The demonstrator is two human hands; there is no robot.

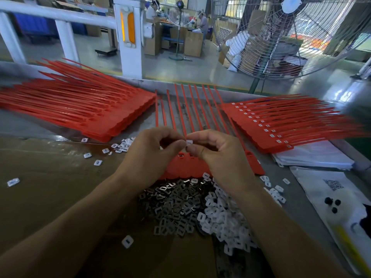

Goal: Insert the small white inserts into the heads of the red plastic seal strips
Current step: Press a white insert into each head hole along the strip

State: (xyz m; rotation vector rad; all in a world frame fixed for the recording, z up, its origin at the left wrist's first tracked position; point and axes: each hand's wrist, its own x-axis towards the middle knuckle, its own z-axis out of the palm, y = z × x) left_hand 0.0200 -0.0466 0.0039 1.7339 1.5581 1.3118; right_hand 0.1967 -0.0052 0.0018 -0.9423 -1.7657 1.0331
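**White insert held between two hands above a row of red seal strips**

White insert (189, 141), one small square piece, sits pinched at the fingertips of the right hand (218, 155), thumb and forefinger curled round it. The left hand (154, 151) meets it from the other side, its fingers curled with the tips touching the same piece. Both hands hover just above the heads of a row of red seal strips (181, 117) lying side by side on the table (50, 177); about ten thin tails fan away from the viewer. One head near the left hand shows a white insert already seated (181, 155).

Just below the hands lie two loose heaps, too many to count: dark metal clips (172, 205) on the left, white inserts (224, 221) on the right. Roughly a dozen stray inserts (120, 146) are scattered left of the hands.

Two stacks of red strips flank the row: a left stack (80, 113) whose head slots look unfilled, and a right stack (281, 127) showing white inserts in its heads. White plastic bags (321, 187) lie at the right edge. One large fan (289, 37) stands beyond the table.
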